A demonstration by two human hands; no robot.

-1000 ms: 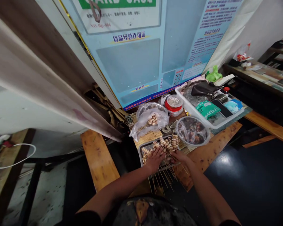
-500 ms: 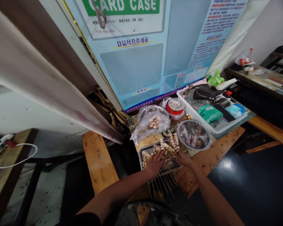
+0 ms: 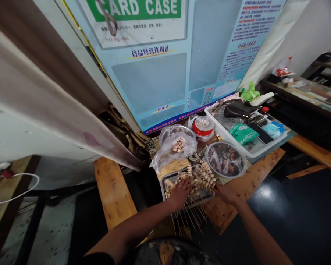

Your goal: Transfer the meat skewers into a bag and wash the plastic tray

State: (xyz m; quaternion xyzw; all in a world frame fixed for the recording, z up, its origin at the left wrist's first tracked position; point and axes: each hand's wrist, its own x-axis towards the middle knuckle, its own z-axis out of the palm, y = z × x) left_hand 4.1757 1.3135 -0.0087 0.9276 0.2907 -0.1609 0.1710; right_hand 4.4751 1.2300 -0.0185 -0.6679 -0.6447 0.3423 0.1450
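Several skewers point(image 3: 196, 181) of pale, folded food pieces lie across a shallow tray point(image 3: 163, 189), and their thin bare sticks point(image 3: 191, 217) stick out over its near edge. My left hand point(image 3: 180, 193) rests open on the left part of the skewers, fingers spread over the food. At the tray's right side is my right hand point(image 3: 226, 194), its fingers stretched toward the skewer heads and apparently open. Its fingertips are small and dark, so contact with the skewers cannot be made out.
Behind the tray lies a plastic bag point(image 3: 161, 156) with more skewers, beside lidded tubs point(image 3: 204, 127). A round container point(image 3: 226, 160) of dark food stands close on the right. Farther right is a white bin point(image 3: 255, 151) holding a bag and a phone. Wooden benches point(image 3: 114, 191) flank the table.
My right hand has moved right, away from the skewers' middle. The upright skewer heads have dropped flatter and spread rightward. My left hand stays on the skewers.
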